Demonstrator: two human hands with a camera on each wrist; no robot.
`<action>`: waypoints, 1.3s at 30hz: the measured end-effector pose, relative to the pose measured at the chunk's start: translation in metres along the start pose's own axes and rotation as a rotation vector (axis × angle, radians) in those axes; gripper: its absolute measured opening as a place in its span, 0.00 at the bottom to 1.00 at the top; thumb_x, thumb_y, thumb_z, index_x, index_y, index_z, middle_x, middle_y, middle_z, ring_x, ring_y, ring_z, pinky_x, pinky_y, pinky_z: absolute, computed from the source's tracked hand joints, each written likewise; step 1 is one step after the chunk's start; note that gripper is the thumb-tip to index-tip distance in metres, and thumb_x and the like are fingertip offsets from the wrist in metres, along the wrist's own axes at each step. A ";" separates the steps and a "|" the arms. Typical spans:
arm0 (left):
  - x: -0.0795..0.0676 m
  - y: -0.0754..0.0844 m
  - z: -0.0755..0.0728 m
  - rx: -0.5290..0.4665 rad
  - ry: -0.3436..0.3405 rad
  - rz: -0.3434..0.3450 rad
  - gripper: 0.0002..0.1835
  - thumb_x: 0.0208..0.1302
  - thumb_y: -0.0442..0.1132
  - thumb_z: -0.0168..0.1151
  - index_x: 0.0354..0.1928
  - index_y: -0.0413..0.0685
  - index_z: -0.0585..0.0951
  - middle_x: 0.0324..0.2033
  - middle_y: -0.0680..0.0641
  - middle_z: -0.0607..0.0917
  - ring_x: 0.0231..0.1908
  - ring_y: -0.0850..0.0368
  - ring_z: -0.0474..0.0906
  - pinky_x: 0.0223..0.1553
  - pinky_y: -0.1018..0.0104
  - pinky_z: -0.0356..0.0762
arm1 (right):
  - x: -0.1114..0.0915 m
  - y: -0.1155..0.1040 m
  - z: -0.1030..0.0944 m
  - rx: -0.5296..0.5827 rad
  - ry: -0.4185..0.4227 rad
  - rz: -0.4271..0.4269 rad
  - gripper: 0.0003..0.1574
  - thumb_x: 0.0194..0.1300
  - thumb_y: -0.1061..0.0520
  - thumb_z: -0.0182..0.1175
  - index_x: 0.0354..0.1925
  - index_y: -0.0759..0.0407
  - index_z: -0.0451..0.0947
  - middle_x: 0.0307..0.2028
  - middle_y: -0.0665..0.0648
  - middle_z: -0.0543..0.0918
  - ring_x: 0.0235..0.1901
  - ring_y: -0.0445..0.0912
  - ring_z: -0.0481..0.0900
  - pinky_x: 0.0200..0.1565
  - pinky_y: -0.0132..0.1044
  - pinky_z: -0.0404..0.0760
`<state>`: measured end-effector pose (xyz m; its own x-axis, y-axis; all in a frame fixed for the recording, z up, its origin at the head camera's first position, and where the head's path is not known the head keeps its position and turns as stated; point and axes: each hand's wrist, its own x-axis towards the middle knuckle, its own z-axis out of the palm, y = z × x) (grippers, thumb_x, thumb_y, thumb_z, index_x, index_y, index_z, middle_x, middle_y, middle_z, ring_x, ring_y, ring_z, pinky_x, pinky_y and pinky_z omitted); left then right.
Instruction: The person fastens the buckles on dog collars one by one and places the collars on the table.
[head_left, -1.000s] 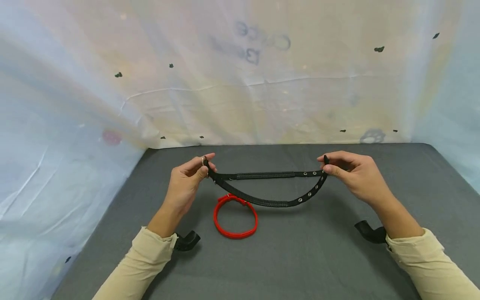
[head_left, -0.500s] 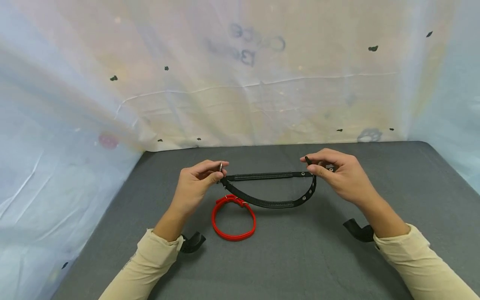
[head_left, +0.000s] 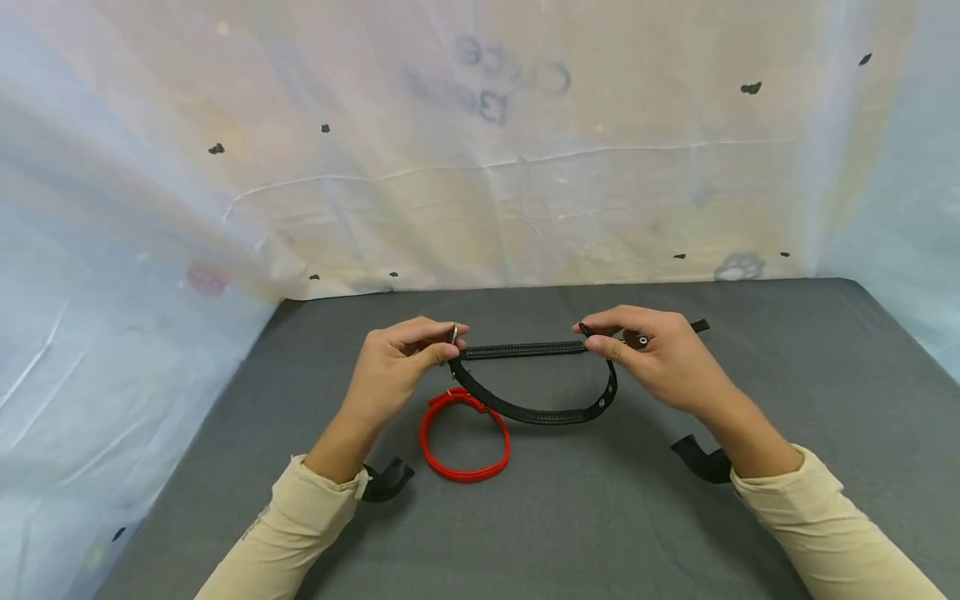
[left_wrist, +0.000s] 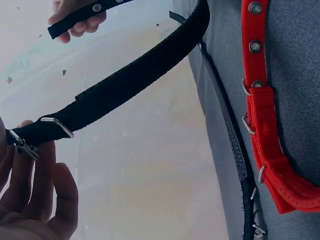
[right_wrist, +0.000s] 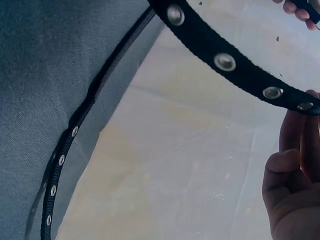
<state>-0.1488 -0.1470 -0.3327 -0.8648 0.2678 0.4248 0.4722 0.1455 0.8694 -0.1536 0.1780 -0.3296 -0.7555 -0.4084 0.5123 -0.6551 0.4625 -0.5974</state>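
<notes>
We are watching two hands grasping one black strap at the centre of the head view. Left of centre, the left hand point(head_left: 393, 362) is pinching its buckle end; right of centre, the right hand point(head_left: 656, 358) is pinching its eyelet end. Between them the held black strap point(head_left: 551, 416) is sagging in a curve, passing in front of the upper edge of a red collar point(head_left: 465, 476), which is lying in a loop on the grey table point(head_left: 570, 533), lower left of centre. Above the curve we are seeing a second black strap point(head_left: 525, 351) lying nearly straight on the table, its far end showing right of the right hand. A pale sheet point(head_left: 525, 208) is filling the upper frame.
</notes>
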 end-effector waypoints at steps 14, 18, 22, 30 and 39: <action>0.001 0.007 0.018 0.056 0.060 -0.044 0.13 0.57 0.33 0.72 0.45 0.42 0.87 0.38 0.39 0.89 0.34 0.63 0.85 0.40 0.68 0.84 | -0.001 -0.005 0.006 -0.151 -0.020 0.116 0.13 0.63 0.51 0.68 0.47 0.43 0.85 0.41 0.43 0.88 0.31 0.34 0.75 0.34 0.30 0.72; 0.000 0.008 0.024 0.037 0.029 -0.038 0.12 0.58 0.33 0.72 0.45 0.43 0.87 0.40 0.41 0.89 0.36 0.61 0.85 0.41 0.67 0.84 | -0.001 -0.007 0.008 -0.135 -0.004 0.098 0.12 0.61 0.52 0.71 0.45 0.43 0.86 0.41 0.43 0.88 0.32 0.34 0.76 0.36 0.30 0.74; -0.001 0.009 0.029 0.066 0.012 -0.003 0.11 0.58 0.33 0.72 0.44 0.45 0.88 0.40 0.43 0.89 0.37 0.60 0.84 0.44 0.66 0.83 | -0.001 -0.008 0.011 -0.123 -0.002 0.072 0.13 0.59 0.52 0.72 0.45 0.43 0.86 0.41 0.45 0.89 0.36 0.33 0.79 0.39 0.31 0.76; -0.002 0.010 0.036 0.097 0.013 0.044 0.12 0.56 0.34 0.73 0.44 0.48 0.88 0.39 0.47 0.89 0.38 0.60 0.83 0.46 0.66 0.82 | -0.002 -0.012 0.014 -0.111 -0.004 0.073 0.14 0.57 0.53 0.73 0.44 0.43 0.87 0.40 0.43 0.88 0.37 0.32 0.80 0.41 0.34 0.78; -0.003 0.006 0.041 0.083 0.002 0.087 0.13 0.55 0.33 0.74 0.45 0.46 0.88 0.38 0.47 0.88 0.36 0.60 0.81 0.44 0.67 0.82 | -0.001 -0.013 0.024 -0.096 0.000 -0.007 0.16 0.54 0.53 0.75 0.43 0.39 0.86 0.35 0.37 0.85 0.36 0.31 0.78 0.35 0.32 0.72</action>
<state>-0.1360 -0.1077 -0.3395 -0.8204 0.2813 0.4979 0.5575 0.1999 0.8057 -0.1444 0.1533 -0.3372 -0.7506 -0.4123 0.5163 -0.6584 0.5326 -0.5319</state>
